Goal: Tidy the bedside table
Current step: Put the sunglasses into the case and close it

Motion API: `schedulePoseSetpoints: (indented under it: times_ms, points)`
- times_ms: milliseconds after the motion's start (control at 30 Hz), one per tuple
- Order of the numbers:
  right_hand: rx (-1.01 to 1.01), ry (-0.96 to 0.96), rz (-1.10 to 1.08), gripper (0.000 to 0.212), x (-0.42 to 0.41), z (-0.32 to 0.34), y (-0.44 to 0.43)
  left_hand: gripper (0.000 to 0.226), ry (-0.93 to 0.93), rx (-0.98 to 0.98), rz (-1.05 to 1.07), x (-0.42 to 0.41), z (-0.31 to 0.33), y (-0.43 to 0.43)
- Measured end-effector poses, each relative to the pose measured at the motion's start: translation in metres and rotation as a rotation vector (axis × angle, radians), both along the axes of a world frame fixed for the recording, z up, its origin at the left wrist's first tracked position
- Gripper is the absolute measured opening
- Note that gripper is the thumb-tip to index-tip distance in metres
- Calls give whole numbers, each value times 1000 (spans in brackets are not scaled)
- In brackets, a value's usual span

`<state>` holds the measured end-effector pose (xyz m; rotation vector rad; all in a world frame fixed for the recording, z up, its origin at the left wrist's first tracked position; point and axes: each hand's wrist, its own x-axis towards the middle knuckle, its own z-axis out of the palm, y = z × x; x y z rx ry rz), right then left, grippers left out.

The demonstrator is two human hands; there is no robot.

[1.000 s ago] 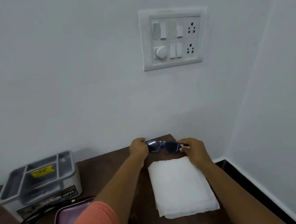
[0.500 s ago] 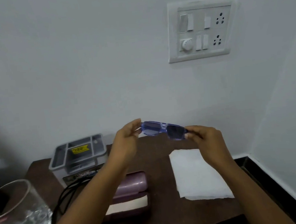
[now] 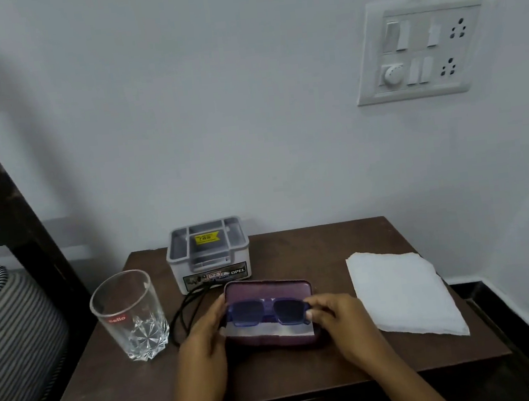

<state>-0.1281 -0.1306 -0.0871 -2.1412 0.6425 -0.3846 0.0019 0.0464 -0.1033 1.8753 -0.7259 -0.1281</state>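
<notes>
Blue-framed sunglasses [image 3: 266,312] with dark lenses hang just over an open purple glasses case [image 3: 268,291], which lies on the dark wooden bedside table [image 3: 307,369]. My left hand [image 3: 207,333] pinches the left end of the frame. My right hand [image 3: 334,315] pinches the right end. A white cloth lines the near half of the case. The temple arms are hidden behind the lenses.
A clear drinking glass [image 3: 130,315] stands at the table's left. A grey plastic organiser box [image 3: 208,255] sits at the back, a black cable [image 3: 186,309] trailing from in front of it. A folded white cloth [image 3: 403,293] lies on the right. A bed's striped mattress borders the left.
Both hands have carried the sunglasses from the table's back right corner, up and leftward, then down to the open case. The view has swung left and down.
</notes>
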Motion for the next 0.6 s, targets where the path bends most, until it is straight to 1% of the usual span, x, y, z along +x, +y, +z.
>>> schedulePoseSetpoints:
  times_ms: [33, 167, 300, 400, 500, 600]
  points:
    - [-10, 2, 0, 24, 0, -3, 0, 92, -15, 4, 4, -2, -2, 2]
    - [-81, -52, -19, 25, -2, -9, 4, 57, -39, -17, 3, -9, -5, 6]
    - [-230, -95, -15, 26, -3, -15, 10, 42, -98, -8, 17, -4, -10, 11]
    - [-230, -79, -19, 24, -3, -16, 9, 50, -96, 14, -22, -2, -7, 16]
    - [-249, -46, 35, 27, -4, -14, 7, 49, -146, 45, -31, -3, -2, 18]
    - [-254, -23, 71, 28, -4, -13, 6, 51, -188, 33, -33, -3, -4, 19]
